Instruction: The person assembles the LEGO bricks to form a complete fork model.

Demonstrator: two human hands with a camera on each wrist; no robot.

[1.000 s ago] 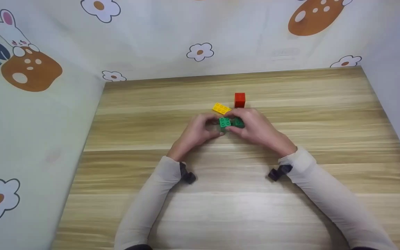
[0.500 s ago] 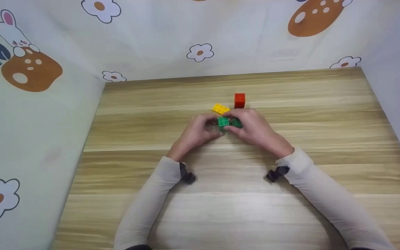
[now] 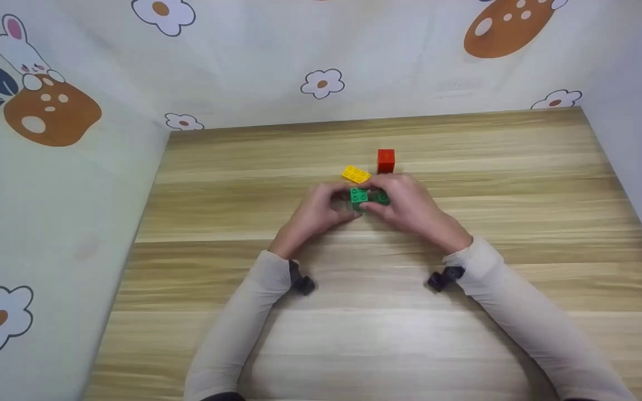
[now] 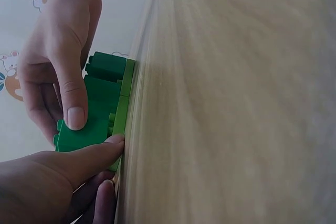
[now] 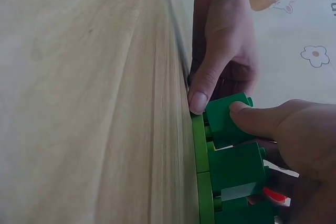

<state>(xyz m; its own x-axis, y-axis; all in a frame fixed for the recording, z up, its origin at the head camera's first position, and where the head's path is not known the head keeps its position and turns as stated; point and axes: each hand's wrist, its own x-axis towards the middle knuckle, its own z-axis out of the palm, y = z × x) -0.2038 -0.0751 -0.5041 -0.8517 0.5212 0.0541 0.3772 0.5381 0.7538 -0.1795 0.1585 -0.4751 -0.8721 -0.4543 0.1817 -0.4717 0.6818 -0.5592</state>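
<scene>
Between the hands, a dark green brick (image 3: 359, 197) sits at the left end of a low assembly. In the right wrist view the right hand (image 5: 299, 135) pinches this brick (image 5: 223, 121), which stands tilted over the light green plates (image 5: 201, 153). More dark green bricks (image 5: 237, 170) stand on the plates beside it. The left hand (image 4: 58, 182) grips the near end of the plates (image 4: 122, 114) in the left wrist view, its thumb along their edge. The plates lie on the wooden table (image 4: 220, 108). From the head view, the left hand (image 3: 321, 209) and right hand (image 3: 413, 206) nearly meet.
A yellow brick (image 3: 356, 174) lies just behind the hands. Behind the right hand stands a red block (image 3: 386, 160). The patterned wall covering (image 3: 254, 67) borders the table's far edge. Dark wrist devices (image 3: 301, 281) sit at both cuffs.
The right hand and its green brick have shifted slightly left since a second ago. The left hand has stayed almost still, and the yellow and red pieces have not moved.
</scene>
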